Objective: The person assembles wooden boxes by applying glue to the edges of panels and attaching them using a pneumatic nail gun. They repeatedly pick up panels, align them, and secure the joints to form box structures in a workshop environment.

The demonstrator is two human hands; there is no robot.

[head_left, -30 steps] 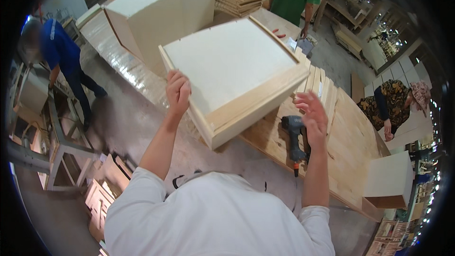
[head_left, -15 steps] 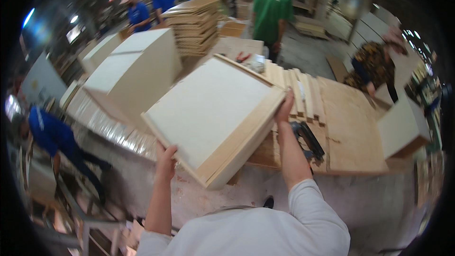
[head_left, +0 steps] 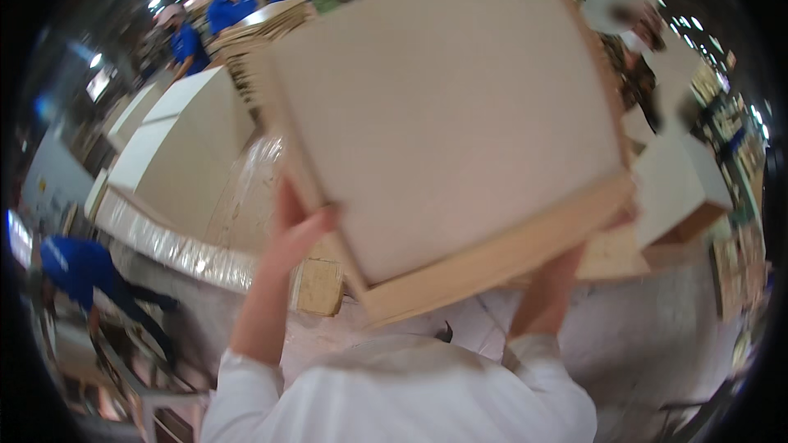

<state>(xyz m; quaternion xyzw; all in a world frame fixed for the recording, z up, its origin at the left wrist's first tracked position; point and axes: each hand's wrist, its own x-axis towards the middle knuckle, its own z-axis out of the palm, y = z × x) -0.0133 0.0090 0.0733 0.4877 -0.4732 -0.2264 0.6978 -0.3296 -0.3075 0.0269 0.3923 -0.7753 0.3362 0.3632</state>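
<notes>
A large shallow wooden box (head_left: 443, 131) with a pale flat panel and light wood edges is held up in front of me, tilted, filling the middle of the view. My left hand (head_left: 300, 221) grips its left edge, thumb laid over the rim, blurred by motion. At the lower right corner, my right hand (head_left: 621, 217) holds the other side; most of its fingers are hidden behind the box. Much of the workbench beyond is covered by the raised box.
White box-shaped cabinets (head_left: 176, 152) stand on a plastic-wrapped stack (head_left: 176, 238) to the left. Another pale box (head_left: 681, 184) is at the right. Stacked boards (head_left: 263, 25) lie behind. People in blue (head_left: 90, 271) work at the left, and a person in patterned clothes (head_left: 628, 74) at the right.
The box has been lifted closer and to the right between both hands, and it tips up more. It now hides the wood strips, the nail gun and most of the person in green.
</notes>
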